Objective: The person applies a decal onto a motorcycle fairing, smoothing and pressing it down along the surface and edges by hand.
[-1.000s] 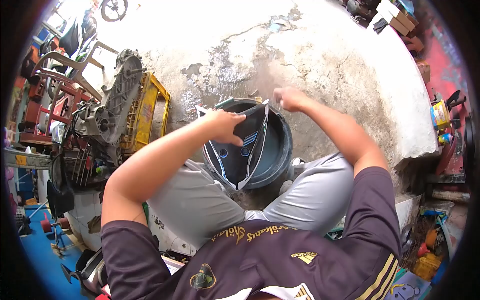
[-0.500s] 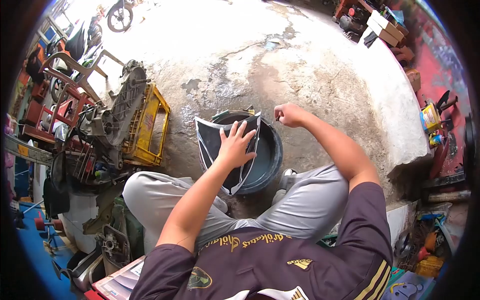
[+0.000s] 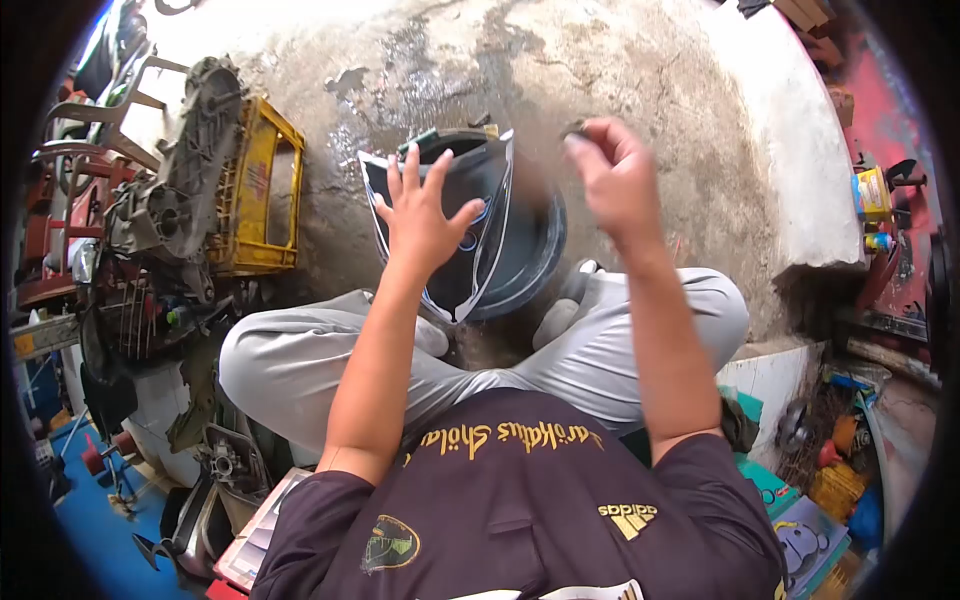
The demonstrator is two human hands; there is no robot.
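Observation:
A black shield-shaped panel (image 3: 385,205) with white edges leans across the left part of a dark round tub (image 3: 553,235). Fingers spread, my left hand (image 3: 425,215) rests over the panel's upper part. Blue ring-like marks show on the panel near that thumb. To the right of the tub, my right hand (image 3: 618,180) is raised, its thumb and fingers pinched on a small dark thing (image 3: 577,130). Motion blur keeps me from making out what it is. Inside the tub the surface looks bluish-grey, like water.
At the left stands a yellow crate (image 3: 260,190) beside a greasy engine casing (image 3: 180,165). A plastic chair (image 3: 115,105) is behind them. To the right runs a white concrete ledge (image 3: 785,170). The concrete floor (image 3: 590,60) has wet patches beyond the tub.
My view has tilted, so the scene sits higher. My right hand has come up closer to me and turned, still pinching. My left hand has shifted slightly leftward on the panel.

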